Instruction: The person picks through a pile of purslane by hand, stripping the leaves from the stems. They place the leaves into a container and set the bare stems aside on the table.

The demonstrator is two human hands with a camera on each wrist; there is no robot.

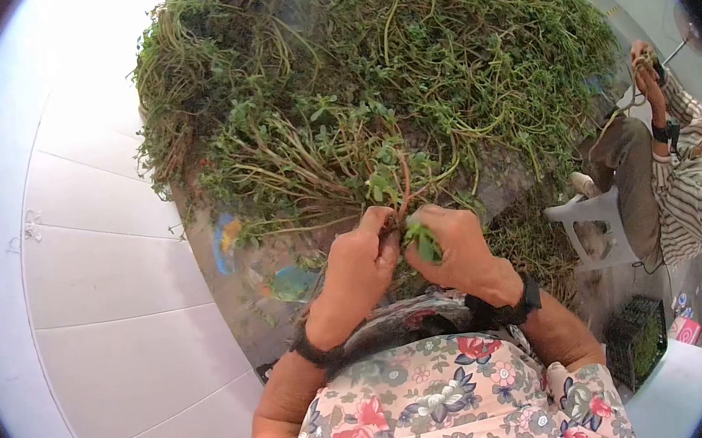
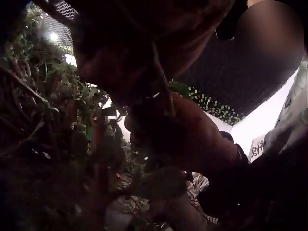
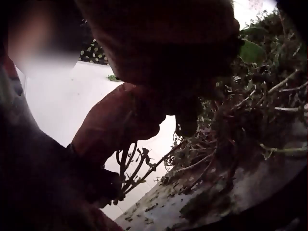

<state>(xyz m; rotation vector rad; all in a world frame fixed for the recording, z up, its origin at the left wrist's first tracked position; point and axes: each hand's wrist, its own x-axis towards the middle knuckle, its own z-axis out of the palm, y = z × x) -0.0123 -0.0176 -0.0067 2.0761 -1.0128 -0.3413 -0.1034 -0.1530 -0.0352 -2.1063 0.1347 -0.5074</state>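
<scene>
Both hands meet at the near edge of a large heap of green, reddish-stemmed purslane [image 1: 366, 38]. My left hand [image 1: 354, 263] pinches the base of a reddish purslane stem [image 1: 405, 175], thumb and forefinger together. Close against it, my right hand [image 1: 460, 250] curls its fingers round a small leafy purslane sprig [image 1: 424, 242]. In the left wrist view, dark leaves and stems partly cover the right hand [image 2: 197, 130]. From the right wrist, the left hand [image 3: 118, 118] appears with thin stems [image 3: 132, 175] hanging below it; the fingertips are in deep shadow.
The heap lies on a grey table [image 1: 230, 287] with blue and orange patches. White panels [image 1: 126, 362] line the left side. At right, a person in a striped shirt [image 1: 692, 209] sits by a white plastic stool [image 1: 596, 227]. A black crate [image 1: 638, 343] stands lower right.
</scene>
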